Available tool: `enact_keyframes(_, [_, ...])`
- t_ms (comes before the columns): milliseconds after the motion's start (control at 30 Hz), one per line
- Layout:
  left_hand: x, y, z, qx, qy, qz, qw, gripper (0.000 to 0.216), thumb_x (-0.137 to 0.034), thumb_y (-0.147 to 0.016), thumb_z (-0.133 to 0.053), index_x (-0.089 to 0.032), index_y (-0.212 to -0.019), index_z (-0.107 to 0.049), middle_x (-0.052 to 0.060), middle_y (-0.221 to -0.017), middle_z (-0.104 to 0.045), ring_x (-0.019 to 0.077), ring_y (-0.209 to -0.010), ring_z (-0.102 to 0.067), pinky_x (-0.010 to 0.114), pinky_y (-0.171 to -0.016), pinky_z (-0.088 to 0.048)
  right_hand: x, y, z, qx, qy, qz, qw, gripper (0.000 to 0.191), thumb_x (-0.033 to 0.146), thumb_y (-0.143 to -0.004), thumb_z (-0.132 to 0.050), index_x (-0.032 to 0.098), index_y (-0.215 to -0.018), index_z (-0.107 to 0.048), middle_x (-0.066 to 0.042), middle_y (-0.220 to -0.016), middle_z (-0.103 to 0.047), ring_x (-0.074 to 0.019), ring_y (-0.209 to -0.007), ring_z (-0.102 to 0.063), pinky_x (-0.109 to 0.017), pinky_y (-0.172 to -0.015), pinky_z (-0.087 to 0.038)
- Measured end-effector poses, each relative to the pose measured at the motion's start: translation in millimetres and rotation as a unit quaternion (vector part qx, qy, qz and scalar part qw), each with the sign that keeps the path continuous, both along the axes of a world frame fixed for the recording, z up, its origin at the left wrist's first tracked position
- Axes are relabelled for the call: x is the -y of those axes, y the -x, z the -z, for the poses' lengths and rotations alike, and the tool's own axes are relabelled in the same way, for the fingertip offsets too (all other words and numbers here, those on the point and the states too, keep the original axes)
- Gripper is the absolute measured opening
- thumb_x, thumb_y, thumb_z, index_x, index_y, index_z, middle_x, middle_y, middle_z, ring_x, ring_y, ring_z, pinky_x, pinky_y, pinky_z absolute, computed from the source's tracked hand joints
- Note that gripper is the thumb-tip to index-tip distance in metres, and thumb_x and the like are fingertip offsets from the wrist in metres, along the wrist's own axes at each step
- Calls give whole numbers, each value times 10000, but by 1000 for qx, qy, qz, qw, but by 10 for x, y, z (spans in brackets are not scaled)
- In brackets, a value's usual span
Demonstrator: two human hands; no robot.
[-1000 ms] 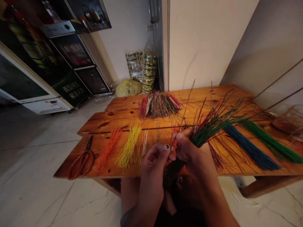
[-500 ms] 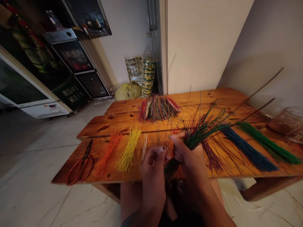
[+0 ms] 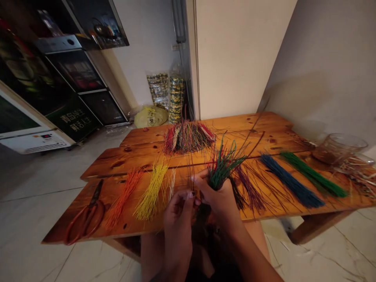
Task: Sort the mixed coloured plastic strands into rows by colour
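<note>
My right hand [image 3: 219, 196] is closed around a bundle of dark green strands [image 3: 225, 168], with some red ones among them. The bundle's loose tips fan upward and a few long dark stems lean out to the right. Beside it, my left hand [image 3: 180, 213] pinches a few thin dark strands [image 3: 191, 168] that stand nearly upright; their lower ends are hidden by the fingers. Both hands are close together over the table's near edge. Left of them lie white strands [image 3: 172, 183], a yellow bundle [image 3: 152, 192] and an orange bundle [image 3: 125, 197].
On the wooden table [image 3: 111, 156] rest scissors [image 3: 88, 215] at the left and a mixed-colour strand pile [image 3: 189, 137] at the back. Purple strands [image 3: 251, 190], a blue bundle [image 3: 290, 180] and a green bundle [image 3: 314, 174] lie to the right, near a glass jar [image 3: 340, 150].
The view has shifted slightly. My right hand has turned the green bundle more upright, its tips now pointing less to the right. My left hand still pinches the thin strands.
</note>
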State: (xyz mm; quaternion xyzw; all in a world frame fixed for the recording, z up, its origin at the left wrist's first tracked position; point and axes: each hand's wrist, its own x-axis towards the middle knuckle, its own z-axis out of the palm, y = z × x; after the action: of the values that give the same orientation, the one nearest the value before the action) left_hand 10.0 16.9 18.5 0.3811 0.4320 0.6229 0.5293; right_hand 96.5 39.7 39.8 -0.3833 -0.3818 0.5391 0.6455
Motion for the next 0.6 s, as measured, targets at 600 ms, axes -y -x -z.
enact_keyframes(600, [-38, -175, -52, 110, 80, -9, 991, 228, -380, -644, -718, -176, -728, -661, 7, -659, -627, 125, -632, -562, 243, -653, -454, 291, -581, -187, -4, 107, -6, 994, 380, 407, -686, -716, 148, -951, -631, 117, -445, -196, -29, -385, -134, -167, -366, -94])
